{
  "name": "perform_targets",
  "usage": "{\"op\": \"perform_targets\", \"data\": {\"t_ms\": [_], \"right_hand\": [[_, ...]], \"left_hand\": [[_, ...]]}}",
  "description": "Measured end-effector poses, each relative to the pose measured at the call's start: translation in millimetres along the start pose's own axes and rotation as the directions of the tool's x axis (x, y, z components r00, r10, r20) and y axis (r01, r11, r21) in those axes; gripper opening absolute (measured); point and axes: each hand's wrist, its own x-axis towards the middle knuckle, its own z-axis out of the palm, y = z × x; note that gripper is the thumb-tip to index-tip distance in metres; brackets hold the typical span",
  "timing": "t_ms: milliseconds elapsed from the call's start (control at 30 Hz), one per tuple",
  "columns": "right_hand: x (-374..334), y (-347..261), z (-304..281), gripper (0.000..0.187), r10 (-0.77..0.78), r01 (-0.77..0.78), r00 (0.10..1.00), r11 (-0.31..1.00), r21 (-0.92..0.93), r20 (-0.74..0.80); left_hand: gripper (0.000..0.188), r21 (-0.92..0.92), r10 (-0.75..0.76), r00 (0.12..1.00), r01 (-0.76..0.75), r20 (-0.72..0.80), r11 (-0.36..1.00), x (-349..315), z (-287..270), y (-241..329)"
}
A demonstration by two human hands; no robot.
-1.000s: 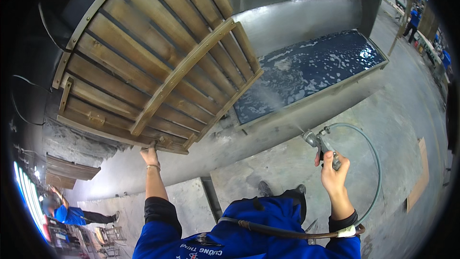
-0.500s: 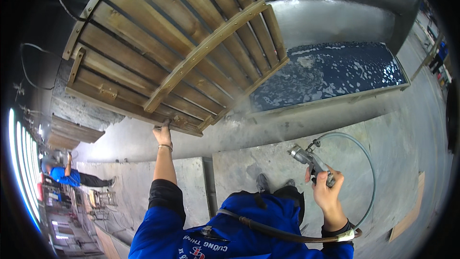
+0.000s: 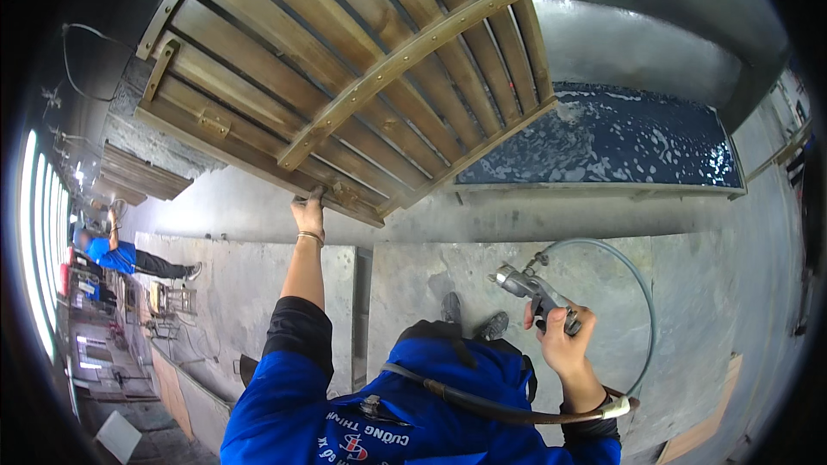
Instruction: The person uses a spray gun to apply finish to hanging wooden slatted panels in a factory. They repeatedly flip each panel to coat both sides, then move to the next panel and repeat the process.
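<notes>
A large slatted wooden panel (image 3: pixel 370 77), brown with lighter crossbars, stands tilted ahead of me and fills the upper middle. My left hand (image 3: pixel 309 209) grips its lower edge rail, near the bottom corner. At the right, my right hand (image 3: pixel 564 340) is wrapped round the handle of a metal spray gun (image 3: pixel 538 293), whose nozzle points up and left toward the panel, well apart from it. A grey hose (image 3: pixel 646 293) loops from the gun and back down beside my right forearm.
Behind the panel lies a trough of dark, foamy water (image 3: pixel 612 133) under a curved metal wall (image 3: pixel 637 39). Another slatted panel (image 3: pixel 142 174) is at the left. Farther left, a person in blue (image 3: pixel 129 257) stands near stools. A thicker hose (image 3: pixel 482 405) crosses my body.
The panel, my left hand and the trough sit further right and higher in view. The spray gun has shifted left and slightly down. The faint mist near the nozzle no longer shows.
</notes>
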Motion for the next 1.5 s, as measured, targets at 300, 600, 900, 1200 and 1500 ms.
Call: {"op": "perform_targets", "data": {"t_ms": [300, 600, 900, 1200, 1500], "right_hand": [[16, 69, -27, 0.049, 0.039, -0.116, 0.969, 0.944, -0.309, -0.243], [23, 107, -19, 0.048, 0.075, -0.103, 0.976, 0.986, -0.128, -0.207], [47, 116, -33, 0.054, 0.057, -0.159, 0.866, 0.973, -0.166, -0.496], [49, 150, -21, 0.059, 0.013, -0.141, 0.696, 0.983, -0.119, -0.717], [24, 107, 31, 0.059, -0.05, -0.044, 0.69, 0.993, -0.111, -0.722]], "left_hand": [[0.043, 0.019, -0.051, 0.999, 0.051, 0.005, 0.999, -9, -6, 10], [0.053, 0.04, -0.079, 0.997, 0.078, 0.024, 0.996, 11, -23, 4], [0.036, -0.03, -0.021, 0.999, 0.022, 0.03, 0.999, 43, -34, -10], [0.052, -0.058, 0.037, 0.991, -0.029, 0.13, 0.998, 106, -54, -40], [0.043, -0.008, 0.14, 0.978, -0.14, 0.153, 0.99, 185, -50, -66]]}}
